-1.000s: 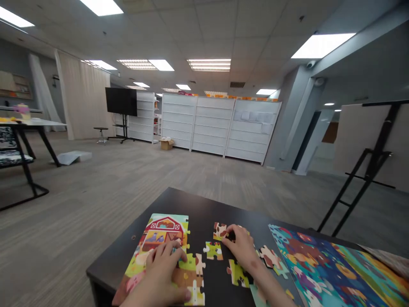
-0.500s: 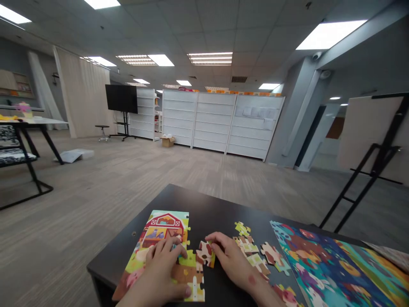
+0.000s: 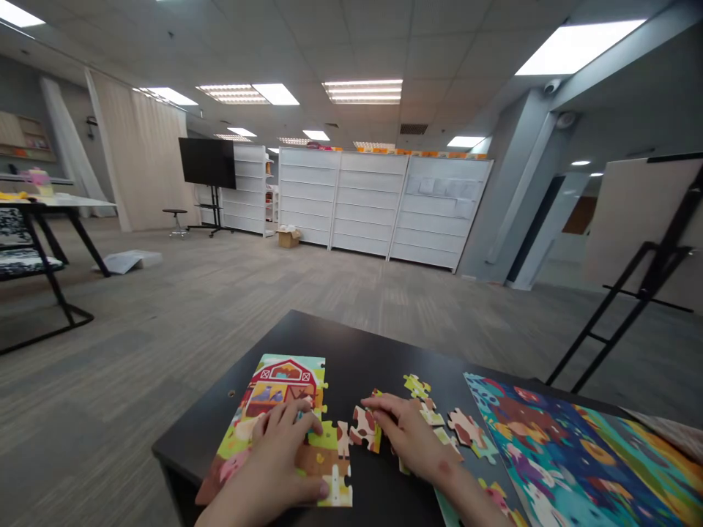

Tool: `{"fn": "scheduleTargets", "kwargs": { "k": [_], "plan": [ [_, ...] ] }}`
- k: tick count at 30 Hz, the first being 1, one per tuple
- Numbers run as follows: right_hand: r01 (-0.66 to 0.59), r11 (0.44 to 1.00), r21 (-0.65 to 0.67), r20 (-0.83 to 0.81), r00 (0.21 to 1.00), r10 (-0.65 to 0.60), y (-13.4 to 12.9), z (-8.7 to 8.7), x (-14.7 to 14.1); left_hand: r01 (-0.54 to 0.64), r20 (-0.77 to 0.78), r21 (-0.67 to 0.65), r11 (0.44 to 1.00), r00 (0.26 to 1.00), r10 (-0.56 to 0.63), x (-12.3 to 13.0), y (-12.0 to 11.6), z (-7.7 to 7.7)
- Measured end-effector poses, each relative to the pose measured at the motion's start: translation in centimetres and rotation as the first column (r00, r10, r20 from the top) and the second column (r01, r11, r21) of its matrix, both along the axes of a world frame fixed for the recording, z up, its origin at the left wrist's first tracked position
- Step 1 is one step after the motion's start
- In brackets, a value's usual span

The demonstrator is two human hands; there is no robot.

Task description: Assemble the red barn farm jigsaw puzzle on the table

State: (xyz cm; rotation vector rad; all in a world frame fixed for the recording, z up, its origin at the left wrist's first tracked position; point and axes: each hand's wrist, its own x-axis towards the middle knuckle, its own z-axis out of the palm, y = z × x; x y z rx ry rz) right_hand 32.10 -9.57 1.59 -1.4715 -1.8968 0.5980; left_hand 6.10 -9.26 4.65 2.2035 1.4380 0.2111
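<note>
Since the earlier frame, the right hand [image 3: 411, 433] has shifted rightward with the brown-and-white cow puzzle piece [image 3: 365, 430], its fingers [image 3: 387, 405] held together against that piece. In the head view, the left hand [image 3: 277, 454] rests, fingers spread, on the assembled farm jigsaw [image 3: 283, 384] on the dark table [image 3: 351, 359]. Loose pieces [image 3: 466, 428] lie beside the printed puzzle sheet [image 3: 565, 457].

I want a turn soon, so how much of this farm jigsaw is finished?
Partway. Done: the red barn picture sits in a joined block of colourful cardboard pieces. In hand: the left hand rests on that block, and the right hand touches a brown-and-white piece beside it. Left: a loose yellow-green piece and a loose brown-and-white piece still lie apart on the dark table.
</note>
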Motion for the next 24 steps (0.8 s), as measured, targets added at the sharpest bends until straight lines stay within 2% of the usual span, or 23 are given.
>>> {"fn": "scheduleTargets", "kwargs": {
  "k": [4,7,10,18,24],
  "plan": [
    [-0.074,0.997,0.021,0.123,0.99,0.071,-0.4,0.2,-0.6,-0.005,-0.01,-0.018,1.0,1.0,0.005,0.0,0.0,0.1],
    [-0.112,0.993,0.042,0.178,0.979,0.103,-1.2,1.3,-1.4,0.005,-0.003,-0.019,1.0,1.0,-0.005,-0.1,0.1,0.1],
    [-0.173,0.985,0.007,0.203,0.965,0.168,-2.1,2.2,-1.8,0.011,0.009,-0.008,1.0,1.0,-0.011,-0.2,0.2,-0.2],
    [-0.152,0.987,-0.061,0.25,0.955,0.162,-2.6,2.6,-1.6,0.008,0.029,0.004,1.0,1.0,-0.008,-0.3,0.3,-0.9],
    [-0.18,0.981,-0.077,0.225,0.955,0.193,-2.7,2.4,-1.8,0.005,0.017,-0.008,1.0,1.0,-0.005,-0.2,0.2,-0.3]
  ]
}}
